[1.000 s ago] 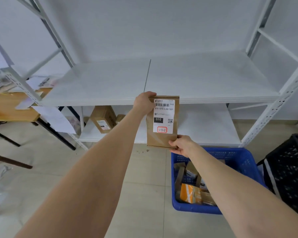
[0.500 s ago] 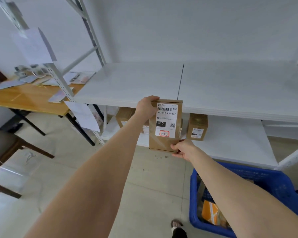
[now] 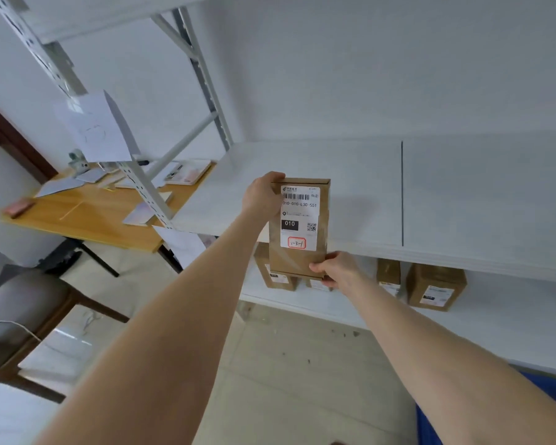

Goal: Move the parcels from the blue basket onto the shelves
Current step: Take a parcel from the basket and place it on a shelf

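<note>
A tall brown cardboard parcel (image 3: 321,220) with a white shipping label is held upright in front of the edge of the white middle shelf (image 3: 366,194). My left hand (image 3: 262,195) grips its top left corner. My right hand (image 3: 337,268) pinches its bottom right corner. Only a corner of the blue basket (image 3: 552,393) shows, at the lower right, behind my right forearm.
Several brown parcels (image 3: 435,285) stand on the lower shelf (image 3: 495,329). A white slotted shelf upright (image 3: 135,178) carrying paper sheets stands at the left. Beyond it is a wooden desk (image 3: 87,216) with papers, and a chair (image 3: 23,309) at the lower left.
The view has swung left and closer to the shelves. The parcel, held by both hands, has risen to the middle shelf's edge. The blue basket has slid almost out of view.
</note>
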`<state>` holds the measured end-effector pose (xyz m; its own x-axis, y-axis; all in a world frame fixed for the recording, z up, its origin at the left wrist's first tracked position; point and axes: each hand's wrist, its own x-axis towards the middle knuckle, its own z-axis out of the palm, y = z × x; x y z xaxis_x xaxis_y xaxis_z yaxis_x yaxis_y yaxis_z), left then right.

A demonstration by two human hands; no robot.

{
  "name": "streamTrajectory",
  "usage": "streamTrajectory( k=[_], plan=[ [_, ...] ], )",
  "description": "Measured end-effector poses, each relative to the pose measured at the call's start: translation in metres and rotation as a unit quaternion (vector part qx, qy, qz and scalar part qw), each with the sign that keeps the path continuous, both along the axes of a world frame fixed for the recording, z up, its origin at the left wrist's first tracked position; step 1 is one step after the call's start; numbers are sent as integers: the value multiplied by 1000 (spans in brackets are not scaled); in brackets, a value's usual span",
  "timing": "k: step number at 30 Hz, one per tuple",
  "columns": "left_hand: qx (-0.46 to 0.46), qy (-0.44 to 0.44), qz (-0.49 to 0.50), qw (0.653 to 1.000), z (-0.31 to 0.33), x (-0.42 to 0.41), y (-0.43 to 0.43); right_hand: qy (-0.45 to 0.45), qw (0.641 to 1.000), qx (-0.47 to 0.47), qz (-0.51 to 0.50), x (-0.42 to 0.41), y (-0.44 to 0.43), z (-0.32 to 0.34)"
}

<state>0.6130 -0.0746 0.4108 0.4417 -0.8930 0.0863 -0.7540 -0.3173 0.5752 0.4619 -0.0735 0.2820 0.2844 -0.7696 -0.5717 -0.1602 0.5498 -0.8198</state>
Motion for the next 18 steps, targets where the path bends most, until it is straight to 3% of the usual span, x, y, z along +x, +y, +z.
streamTrajectory(
  k=[9, 18],
  plan=[
    [-21, 30, 32, 999, 16, 112, -50, 53, 996, -76, 10, 120, -62, 20],
    [-76, -15, 5, 997, 7, 202, -81, 92, 988, -121, -30, 221, -90, 16]
  ],
)
